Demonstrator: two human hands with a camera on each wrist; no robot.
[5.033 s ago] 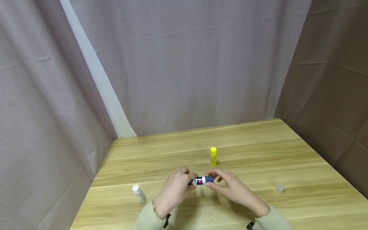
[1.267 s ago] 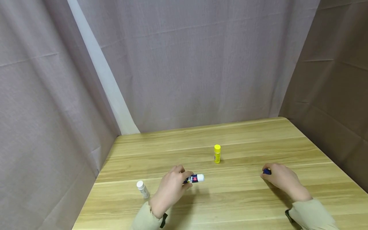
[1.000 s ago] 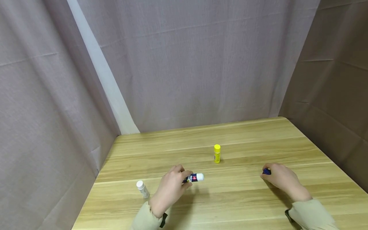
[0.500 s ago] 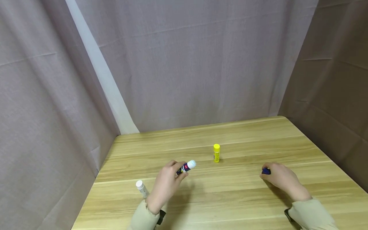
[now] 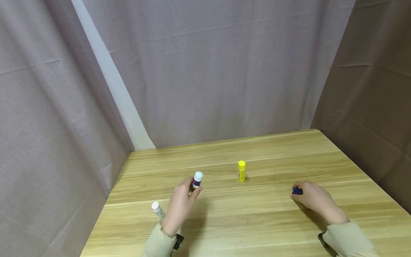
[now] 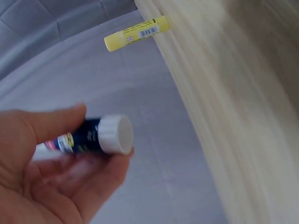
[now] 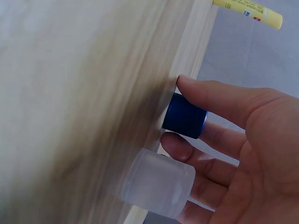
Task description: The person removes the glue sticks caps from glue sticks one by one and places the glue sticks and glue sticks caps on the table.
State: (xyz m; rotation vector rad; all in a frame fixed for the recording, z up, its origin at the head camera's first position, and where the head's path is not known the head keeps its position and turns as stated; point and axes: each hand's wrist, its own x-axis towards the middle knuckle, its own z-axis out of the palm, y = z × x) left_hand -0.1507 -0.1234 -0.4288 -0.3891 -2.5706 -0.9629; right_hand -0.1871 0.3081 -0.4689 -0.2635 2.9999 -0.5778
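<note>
In the head view my left hand (image 5: 181, 204) grips a dark blue glue stick (image 5: 196, 182) upright above the table, its white end up. The left wrist view shows the glue stick's (image 6: 84, 137) white ribbed base beyond the fingers. My right hand (image 5: 316, 200) has its thumb and fingers around a small blue cap (image 7: 184, 115) down at the tabletop. Right beside those fingers a translucent cap (image 7: 159, 183) stands on the table; in the head view the right hand hides it. A white glue stick (image 5: 158, 210) stands near my left wrist, partly covered by it.
A yellow glue stick (image 5: 242, 171) stands upright on the wooden table (image 5: 250, 221), between and beyond my hands. Grey curtains (image 5: 205, 71) hang behind the table's back edge and at its sides.
The blue cap came off the glue stick, and my right hand carried it right, down to the table. My left hand has since turned the glue stick from lying sideways to upright.
</note>
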